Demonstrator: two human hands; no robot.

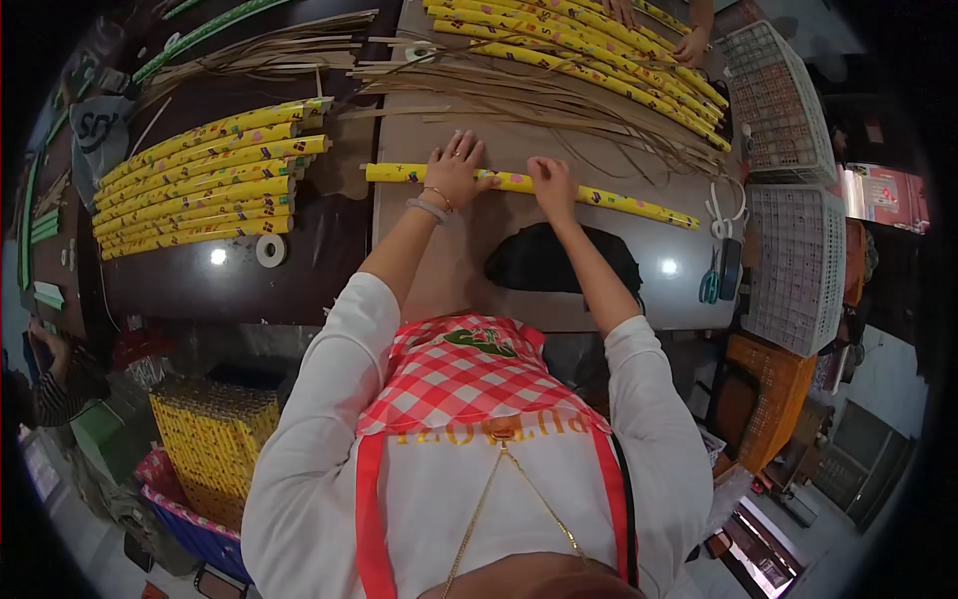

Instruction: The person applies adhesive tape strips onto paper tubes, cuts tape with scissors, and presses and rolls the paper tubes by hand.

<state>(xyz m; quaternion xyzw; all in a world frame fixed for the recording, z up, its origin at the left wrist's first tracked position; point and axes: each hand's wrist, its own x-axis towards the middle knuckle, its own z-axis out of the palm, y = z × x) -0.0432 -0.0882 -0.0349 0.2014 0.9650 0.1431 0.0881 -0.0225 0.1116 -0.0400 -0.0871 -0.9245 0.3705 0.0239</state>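
A long yellow tube with a colourful printed pattern lies crosswise on the table in front of me. My left hand rests on its left part, fingers stretched out and apart. Over the middle of the same tube, my right hand is closed, its fingertips pressed together at the tube's surface; whatever they pinch is hidden. A black cloth-like item lies under my right forearm. Flat brown strips are scattered just beyond the tube.
Several yellow tubes lie in a row at left, near a tape roll. More tubes lie at the far side, with another person's hand on them. Scissors and white baskets are at right.
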